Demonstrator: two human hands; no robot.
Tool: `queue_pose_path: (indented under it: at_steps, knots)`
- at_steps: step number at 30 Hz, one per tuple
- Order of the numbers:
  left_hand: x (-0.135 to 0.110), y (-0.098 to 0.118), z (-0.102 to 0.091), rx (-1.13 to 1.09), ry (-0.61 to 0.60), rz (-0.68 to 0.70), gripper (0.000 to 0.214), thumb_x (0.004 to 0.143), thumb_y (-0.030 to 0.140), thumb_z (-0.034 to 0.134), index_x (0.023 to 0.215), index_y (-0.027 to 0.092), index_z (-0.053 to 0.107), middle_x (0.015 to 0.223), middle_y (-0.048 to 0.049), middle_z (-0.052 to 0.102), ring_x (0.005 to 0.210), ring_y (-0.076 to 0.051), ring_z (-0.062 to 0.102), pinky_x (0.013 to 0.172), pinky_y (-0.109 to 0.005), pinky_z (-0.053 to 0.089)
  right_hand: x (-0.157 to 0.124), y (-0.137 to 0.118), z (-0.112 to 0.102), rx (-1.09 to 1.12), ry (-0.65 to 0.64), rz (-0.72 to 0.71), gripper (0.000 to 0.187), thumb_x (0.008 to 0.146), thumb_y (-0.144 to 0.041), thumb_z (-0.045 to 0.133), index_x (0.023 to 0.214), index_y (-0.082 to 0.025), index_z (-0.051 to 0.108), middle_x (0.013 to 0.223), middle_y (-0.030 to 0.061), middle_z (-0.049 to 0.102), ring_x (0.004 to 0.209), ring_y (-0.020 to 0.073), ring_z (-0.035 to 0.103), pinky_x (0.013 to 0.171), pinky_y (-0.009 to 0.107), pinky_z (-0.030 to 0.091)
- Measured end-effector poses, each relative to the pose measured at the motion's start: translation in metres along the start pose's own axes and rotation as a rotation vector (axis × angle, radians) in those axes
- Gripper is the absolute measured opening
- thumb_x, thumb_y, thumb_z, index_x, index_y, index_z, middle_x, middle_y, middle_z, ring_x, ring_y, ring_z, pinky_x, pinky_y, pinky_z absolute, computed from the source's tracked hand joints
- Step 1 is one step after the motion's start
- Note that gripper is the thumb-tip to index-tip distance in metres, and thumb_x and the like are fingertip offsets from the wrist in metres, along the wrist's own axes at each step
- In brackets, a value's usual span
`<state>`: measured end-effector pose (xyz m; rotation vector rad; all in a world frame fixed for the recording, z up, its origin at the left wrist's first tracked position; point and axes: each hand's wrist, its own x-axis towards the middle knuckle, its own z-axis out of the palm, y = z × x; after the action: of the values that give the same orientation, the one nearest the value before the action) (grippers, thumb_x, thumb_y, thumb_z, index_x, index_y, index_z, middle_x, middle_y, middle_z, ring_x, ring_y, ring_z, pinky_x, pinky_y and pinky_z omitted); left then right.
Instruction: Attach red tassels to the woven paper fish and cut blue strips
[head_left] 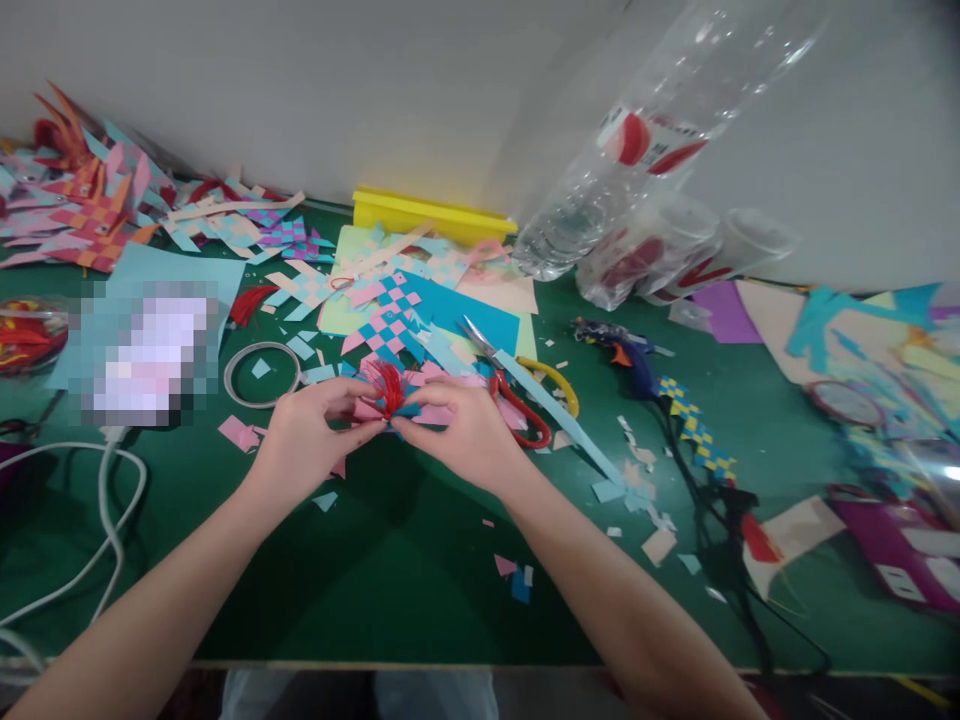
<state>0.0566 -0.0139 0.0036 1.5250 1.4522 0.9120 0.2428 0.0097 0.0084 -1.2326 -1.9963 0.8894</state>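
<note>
Over the green table [390, 560], my left hand [307, 440] and my right hand [465, 430] meet at one small woven paper piece [390, 395] of pink and blue strips with a red tassel on top. The fingers of both hands are pinched closed on its edges, the left from the left side, the right from the right. Red-and-yellow-handled scissors [525, 395] lie just right of my right hand, blades pointing up-left. Behind the piece lies a larger pink and blue checkered weave [394, 315] on blue and yellow paper sheets.
A roll of tape [261, 374] lies to the left, with white cables [112, 500] further left. Woven paper fish are heaped at the back left [90, 210]. A yellow box [431, 215], clear plastic bottles [645, 190], a glue gun [637, 360] and paper scraps surround the work.
</note>
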Motion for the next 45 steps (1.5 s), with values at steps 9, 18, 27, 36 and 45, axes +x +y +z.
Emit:
queue_pose_path:
  at_steps: [9, 18, 27, 36, 45]
  knots:
    - [-0.0006, 0.0033, 0.0003, 0.034, -0.015, 0.002, 0.026, 0.073, 0.031, 0.073, 0.096, 0.020, 0.069, 0.076, -0.0016, 0.072, 0.070, -0.018, 0.069, 0.059, -0.025, 0.057, -0.0033, 0.0003, -0.0017, -0.007, 0.013, -0.042, 0.003, 0.075, -0.018, 0.067, 0.074, -0.020, 0.069, 0.076, 0.0015, 0.071, 0.074, 0.0175, 0.064, 0.074, 0.033, 0.049]
    - [0.0002, 0.0018, -0.0009, 0.106, -0.038, 0.029, 0.023, 0.075, 0.032, 0.070, 0.095, 0.020, 0.069, 0.080, -0.0029, 0.073, 0.072, -0.018, 0.069, 0.058, -0.024, 0.056, -0.0050, 0.0034, 0.0004, 0.040, 0.030, -0.121, 0.002, 0.076, -0.020, 0.071, 0.075, -0.022, 0.070, 0.078, 0.0012, 0.072, 0.078, 0.0174, 0.066, 0.077, 0.033, 0.050]
    - [0.0000, 0.0048, -0.0003, 0.207, -0.047, 0.130, 0.015, 0.077, 0.023, 0.063, 0.091, 0.022, 0.068, 0.078, -0.0001, 0.069, 0.070, -0.014, 0.065, 0.057, -0.020, 0.052, -0.0052, 0.0033, 0.0025, 0.042, 0.020, -0.121, 0.006, 0.078, -0.018, 0.070, 0.073, -0.022, 0.069, 0.077, 0.0003, 0.072, 0.076, 0.0160, 0.065, 0.075, 0.031, 0.049]
    - [0.0002, 0.0045, -0.0006, 0.169, -0.083, 0.127, 0.004, 0.075, 0.018, 0.060, 0.079, 0.019, 0.061, 0.072, 0.0016, 0.063, 0.065, -0.012, 0.060, 0.052, -0.017, 0.046, -0.0050, 0.0010, 0.0030, -0.010, 0.023, -0.171, 0.009, 0.078, -0.018, 0.069, 0.070, -0.021, 0.067, 0.073, -0.0011, 0.070, 0.070, 0.0148, 0.063, 0.075, 0.032, 0.047]
    - [0.0008, 0.0052, 0.0003, 0.123, -0.074, 0.113, 0.005, 0.076, 0.019, 0.060, 0.080, 0.018, 0.058, 0.073, 0.0007, 0.062, 0.067, -0.012, 0.059, 0.055, -0.018, 0.046, -0.0055, 0.0017, -0.0004, -0.083, 0.035, -0.165, 0.007, 0.075, -0.016, 0.069, 0.069, -0.019, 0.067, 0.073, 0.0008, 0.071, 0.072, 0.0165, 0.064, 0.078, 0.034, 0.046]
